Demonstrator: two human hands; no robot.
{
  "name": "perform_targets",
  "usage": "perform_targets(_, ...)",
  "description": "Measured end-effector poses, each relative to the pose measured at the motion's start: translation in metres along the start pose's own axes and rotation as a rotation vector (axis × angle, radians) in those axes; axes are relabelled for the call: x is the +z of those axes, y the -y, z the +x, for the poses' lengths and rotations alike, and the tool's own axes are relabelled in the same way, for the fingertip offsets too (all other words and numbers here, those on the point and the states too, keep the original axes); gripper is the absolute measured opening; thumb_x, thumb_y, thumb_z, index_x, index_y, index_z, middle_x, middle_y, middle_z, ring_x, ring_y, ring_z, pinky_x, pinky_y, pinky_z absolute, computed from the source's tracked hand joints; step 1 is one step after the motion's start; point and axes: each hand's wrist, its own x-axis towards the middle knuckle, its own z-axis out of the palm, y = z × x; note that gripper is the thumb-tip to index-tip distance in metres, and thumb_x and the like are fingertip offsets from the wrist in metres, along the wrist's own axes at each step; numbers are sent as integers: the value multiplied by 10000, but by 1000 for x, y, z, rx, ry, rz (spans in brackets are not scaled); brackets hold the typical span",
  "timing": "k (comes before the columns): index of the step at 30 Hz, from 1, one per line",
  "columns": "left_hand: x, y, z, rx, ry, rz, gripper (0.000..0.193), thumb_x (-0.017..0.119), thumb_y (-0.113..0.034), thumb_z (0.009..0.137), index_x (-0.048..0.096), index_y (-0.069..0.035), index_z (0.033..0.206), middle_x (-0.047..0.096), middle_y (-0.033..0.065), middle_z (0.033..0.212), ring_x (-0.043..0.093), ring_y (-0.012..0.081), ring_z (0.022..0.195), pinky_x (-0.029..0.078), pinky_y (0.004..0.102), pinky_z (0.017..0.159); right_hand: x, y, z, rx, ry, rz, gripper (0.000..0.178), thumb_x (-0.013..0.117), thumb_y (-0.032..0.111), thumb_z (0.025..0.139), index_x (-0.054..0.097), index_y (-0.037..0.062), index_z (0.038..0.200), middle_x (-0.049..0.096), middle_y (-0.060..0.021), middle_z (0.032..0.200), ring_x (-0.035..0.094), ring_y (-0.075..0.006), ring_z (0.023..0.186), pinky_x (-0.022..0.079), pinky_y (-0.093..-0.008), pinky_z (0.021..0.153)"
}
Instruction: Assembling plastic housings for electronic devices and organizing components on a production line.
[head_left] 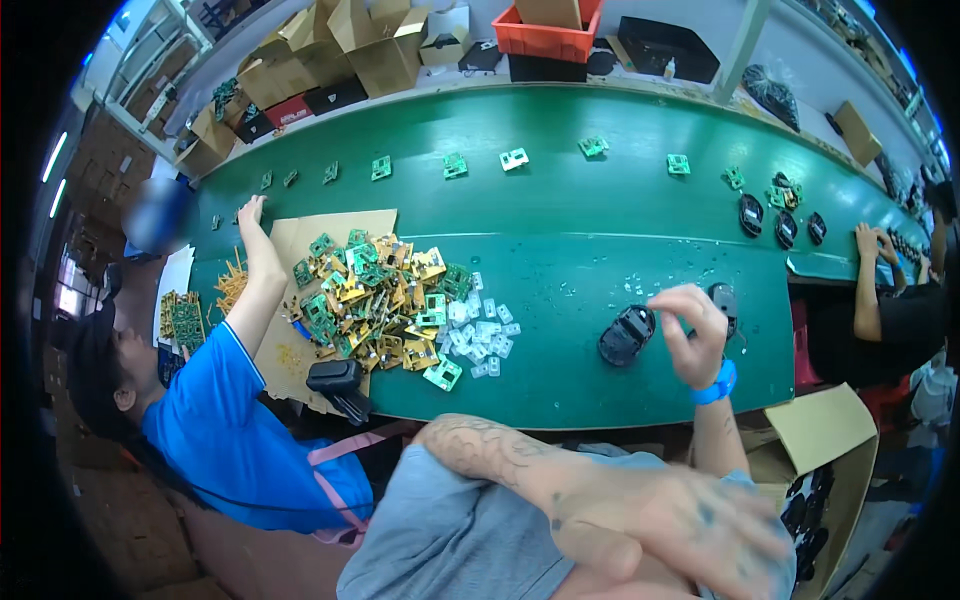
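My left hand [670,530] crosses low in front of my body toward the right, blurred by motion. Its fingers look stretched out and I see nothing in them. Above the green bench, my right hand [690,325], with a blue wristband, is open, thumb and forefinger curved apart. Its forefinger tip comes close to a black computer mouse shell [627,336]; whether they touch I cannot tell. Behind that hand, partly hidden, lies another dark mouse part [722,302]. Small clear plastic pieces [482,330] are scattered left of the shell.
Green and yellow circuit boards [375,300] are heaped on cardboard [290,240]. More boards [455,165] lie spaced along the belt, with black mouse shells [750,215] farther right. A co-worker in blue [230,420] reaches in at left. An open carton [830,430] of black parts stands at lower right.
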Motion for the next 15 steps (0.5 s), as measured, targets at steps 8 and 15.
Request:
perform_targets(8,-289,-15,-97,-1124,-557,1572,495,532,-318,949,614,17,1304,660,208,1272,643,359,1117,515,426,955,115,-134,112,109,561,-371,589,595,304,959,461,50,1473,476,-173,1504,493,-349,1352,450,-427,1090)
perform_targets(15,-377,41,-189,-1682,-411,1760,695,497,-423,967,334,-99,1560,357,165,1603,431,373,1418,407,562,1101,236,-176,150,204,654,-656,822,599,471,935,301,45,1572,234,-178,1663,241,-385,1526,325,-532,1185)
